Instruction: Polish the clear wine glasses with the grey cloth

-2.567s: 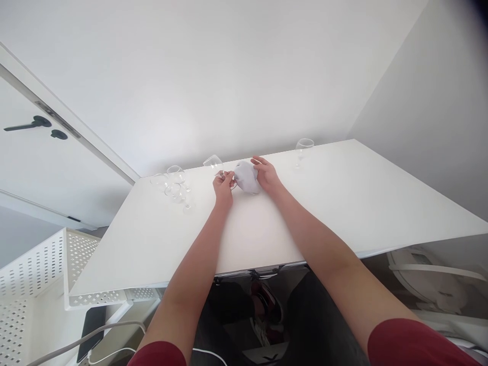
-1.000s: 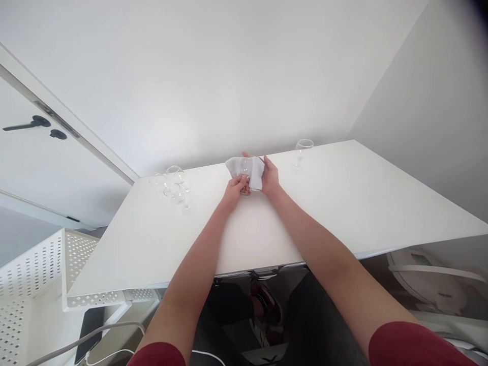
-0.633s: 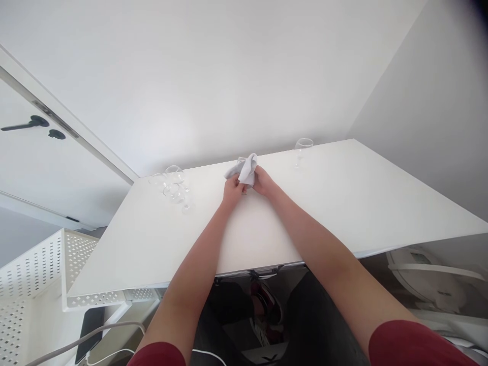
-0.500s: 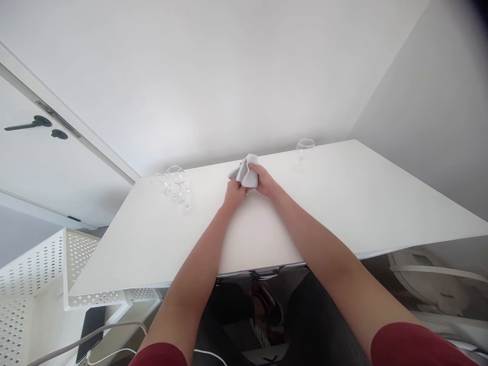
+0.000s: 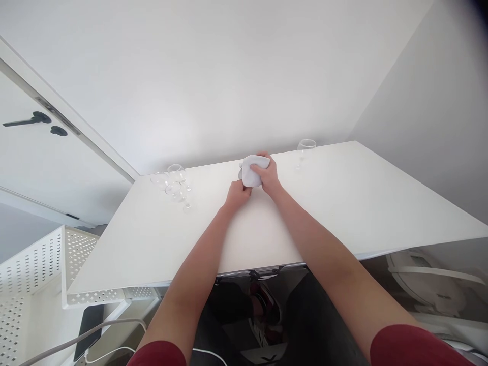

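Two hands meet at the far middle of the table [image 5: 343,203], both busy with one pale cloth [image 5: 250,171]. The right hand [image 5: 269,176] is curled over the cloth from the side away from the door [image 5: 34,162], fingers wrapped across its top, gripping it. The left hand [image 5: 237,193] is closed just below the cloth on the door side, pinching something at its lower edge; whether a glass is wrapped inside cannot be told, since the cloth covers whatever it holds. The bundle is held just above the tabletop, near the back wall. Toward the door from the cloth, a cluster of glasses [image 5: 173,184] rests near the table's far corner, well apart from the hands. On the other side of the cloth, a single glass [image 5: 305,148] stands upright by the wall.
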The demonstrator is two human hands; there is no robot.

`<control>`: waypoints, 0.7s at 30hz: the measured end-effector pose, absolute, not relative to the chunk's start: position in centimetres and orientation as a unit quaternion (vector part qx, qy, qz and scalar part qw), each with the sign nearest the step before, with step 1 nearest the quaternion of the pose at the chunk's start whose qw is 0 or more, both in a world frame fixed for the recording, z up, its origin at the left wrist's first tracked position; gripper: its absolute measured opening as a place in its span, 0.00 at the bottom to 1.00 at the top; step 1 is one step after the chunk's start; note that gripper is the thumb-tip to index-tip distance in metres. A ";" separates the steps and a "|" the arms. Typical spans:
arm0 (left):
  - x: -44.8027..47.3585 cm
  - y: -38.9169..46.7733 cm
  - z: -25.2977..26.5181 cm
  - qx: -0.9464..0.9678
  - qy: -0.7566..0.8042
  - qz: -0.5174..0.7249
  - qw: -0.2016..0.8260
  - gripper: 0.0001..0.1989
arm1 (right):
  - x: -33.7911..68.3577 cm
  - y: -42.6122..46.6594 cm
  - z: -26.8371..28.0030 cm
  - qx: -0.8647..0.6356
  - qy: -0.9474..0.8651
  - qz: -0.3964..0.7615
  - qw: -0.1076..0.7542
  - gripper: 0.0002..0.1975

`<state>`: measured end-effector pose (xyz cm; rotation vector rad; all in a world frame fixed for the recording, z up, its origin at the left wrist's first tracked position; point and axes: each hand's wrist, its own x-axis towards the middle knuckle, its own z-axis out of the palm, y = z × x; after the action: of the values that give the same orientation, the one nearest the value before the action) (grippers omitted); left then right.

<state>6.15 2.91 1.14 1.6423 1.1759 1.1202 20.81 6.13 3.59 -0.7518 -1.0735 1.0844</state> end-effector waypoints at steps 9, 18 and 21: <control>6.6 2.2 1.6 0.691 0.400 0.400 0.449 0.16 | 22.5 6.7 2.7 -0.196 -0.405 0.630 0.633 0.27; 6.5 2.1 1.7 0.608 0.361 0.448 0.547 0.14 | 21.2 5.6 3.6 -0.224 -0.459 0.650 0.563 0.34; 6.6 2.4 1.3 0.579 0.364 0.485 0.545 0.08 | 21.1 5.5 3.5 -0.212 -0.478 0.671 0.526 0.34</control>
<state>6.64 2.43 1.30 1.3726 0.8645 1.1506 21.05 5.55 3.49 -0.5060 -1.1437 1.6035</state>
